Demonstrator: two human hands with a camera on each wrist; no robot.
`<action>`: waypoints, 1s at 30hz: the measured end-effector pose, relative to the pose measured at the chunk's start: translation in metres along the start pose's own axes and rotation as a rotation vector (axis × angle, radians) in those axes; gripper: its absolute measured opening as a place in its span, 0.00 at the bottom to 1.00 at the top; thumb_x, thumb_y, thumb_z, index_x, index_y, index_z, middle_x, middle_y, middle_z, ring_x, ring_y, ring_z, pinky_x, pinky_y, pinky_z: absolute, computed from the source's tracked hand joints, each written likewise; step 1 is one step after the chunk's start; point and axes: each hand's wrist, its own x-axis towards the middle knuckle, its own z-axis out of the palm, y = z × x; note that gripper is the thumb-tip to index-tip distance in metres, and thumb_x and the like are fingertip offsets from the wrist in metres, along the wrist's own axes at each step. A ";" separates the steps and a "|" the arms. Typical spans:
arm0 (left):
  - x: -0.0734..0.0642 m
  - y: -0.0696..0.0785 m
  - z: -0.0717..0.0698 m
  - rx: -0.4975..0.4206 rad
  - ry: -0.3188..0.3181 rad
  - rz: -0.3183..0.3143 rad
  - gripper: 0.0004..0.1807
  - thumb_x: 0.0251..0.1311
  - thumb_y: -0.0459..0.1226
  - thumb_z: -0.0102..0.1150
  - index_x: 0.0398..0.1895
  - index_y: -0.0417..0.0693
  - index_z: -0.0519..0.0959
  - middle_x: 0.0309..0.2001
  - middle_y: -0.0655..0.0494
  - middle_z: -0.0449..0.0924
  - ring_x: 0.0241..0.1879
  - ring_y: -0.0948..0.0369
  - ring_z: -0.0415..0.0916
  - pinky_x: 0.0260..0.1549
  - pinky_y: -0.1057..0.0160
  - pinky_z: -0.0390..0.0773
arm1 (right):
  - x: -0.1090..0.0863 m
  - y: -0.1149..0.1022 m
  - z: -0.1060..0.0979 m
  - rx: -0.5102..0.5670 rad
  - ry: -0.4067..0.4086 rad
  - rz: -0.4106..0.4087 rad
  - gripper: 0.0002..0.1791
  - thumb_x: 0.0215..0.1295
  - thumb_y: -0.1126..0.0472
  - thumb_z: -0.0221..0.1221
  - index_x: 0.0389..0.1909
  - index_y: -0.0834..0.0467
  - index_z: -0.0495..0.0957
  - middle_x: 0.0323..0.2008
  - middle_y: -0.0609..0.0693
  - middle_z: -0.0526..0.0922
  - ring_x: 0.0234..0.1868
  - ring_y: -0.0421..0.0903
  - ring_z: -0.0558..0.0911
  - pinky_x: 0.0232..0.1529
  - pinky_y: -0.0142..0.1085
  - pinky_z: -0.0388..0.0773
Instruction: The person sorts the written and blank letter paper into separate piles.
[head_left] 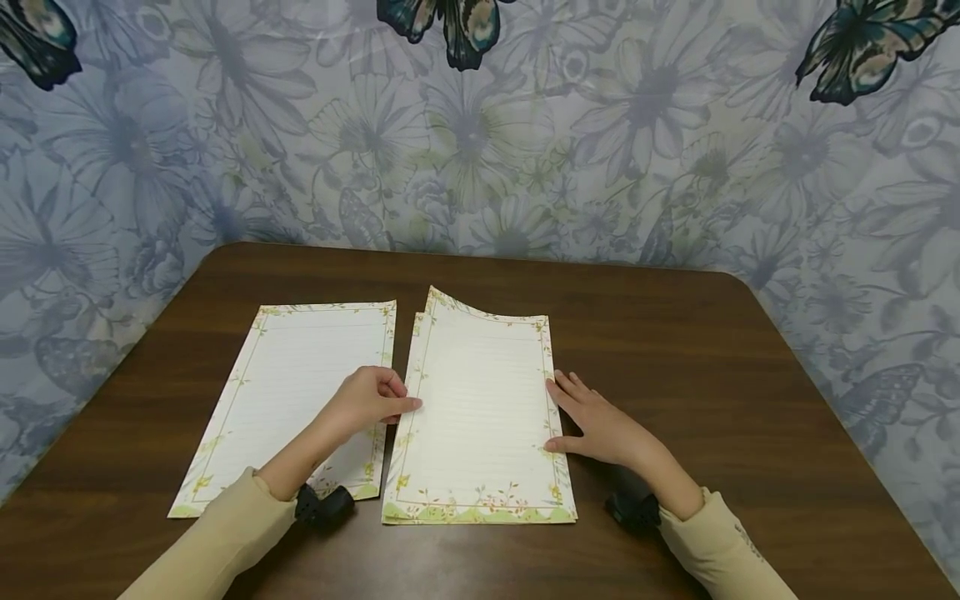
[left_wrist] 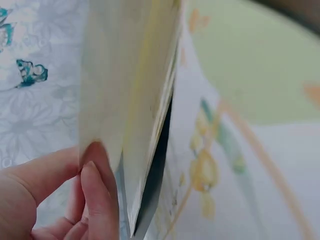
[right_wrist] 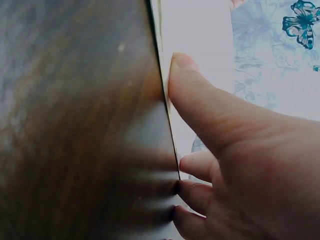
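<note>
Two piles of lined writing paper with a floral border lie side by side on the table. The left hand pinches the left edge of the top sheet on the right pile between thumb and fingers. In the left wrist view that sheet stands raised and bowed above the sheets under it. The right hand rests against the pile's right edge, fingers spread and fairly straight. In the right wrist view its thumb touches the paper's edge. Partly behind the left forearm lies the left pile.
The brown wooden table has a rounded far edge. Behind it hangs a pale floral backdrop with dark teal butterflies. A black wrist camera sits on the left wrist, another on the right.
</note>
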 end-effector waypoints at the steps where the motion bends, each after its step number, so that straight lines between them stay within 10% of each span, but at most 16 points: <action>1: 0.001 0.000 0.000 0.009 0.001 -0.002 0.11 0.53 0.36 0.68 0.26 0.38 0.76 0.20 0.53 0.77 0.22 0.58 0.78 0.26 0.61 0.78 | 0.000 0.000 0.000 -0.001 -0.001 0.000 0.49 0.61 0.44 0.59 0.72 0.65 0.46 0.71 0.63 0.43 0.70 0.61 0.41 0.62 0.60 0.44; 10: -0.003 -0.002 0.006 0.223 0.053 0.136 0.11 0.58 0.36 0.63 0.19 0.44 0.78 0.14 0.59 0.72 0.16 0.62 0.70 0.17 0.62 0.68 | 0.001 -0.001 -0.002 -0.016 -0.008 -0.002 0.48 0.62 0.44 0.59 0.72 0.65 0.46 0.71 0.63 0.42 0.70 0.61 0.40 0.62 0.60 0.44; 21: -0.022 0.019 0.029 1.031 0.357 0.463 0.16 0.55 0.35 0.66 0.12 0.42 0.76 0.10 0.54 0.66 0.09 0.61 0.64 0.05 0.65 0.65 | 0.000 -0.001 -0.003 -0.013 -0.001 0.022 0.51 0.61 0.43 0.59 0.71 0.69 0.42 0.71 0.64 0.42 0.70 0.60 0.40 0.63 0.58 0.44; 24: -0.023 0.020 0.031 0.963 0.358 0.492 0.09 0.53 0.33 0.67 0.20 0.40 0.80 0.14 0.52 0.73 0.11 0.59 0.69 0.07 0.66 0.68 | 0.001 0.000 -0.002 0.002 0.005 0.029 0.52 0.61 0.42 0.59 0.71 0.69 0.42 0.71 0.64 0.42 0.70 0.60 0.41 0.63 0.58 0.44; 30: -0.023 0.020 0.026 0.475 0.291 0.445 0.05 0.56 0.29 0.63 0.36 0.39 0.83 0.21 0.54 0.79 0.13 0.65 0.68 0.14 0.67 0.69 | 0.003 0.005 -0.001 0.133 0.107 0.109 0.50 0.62 0.44 0.59 0.71 0.67 0.44 0.70 0.62 0.49 0.68 0.60 0.51 0.62 0.56 0.52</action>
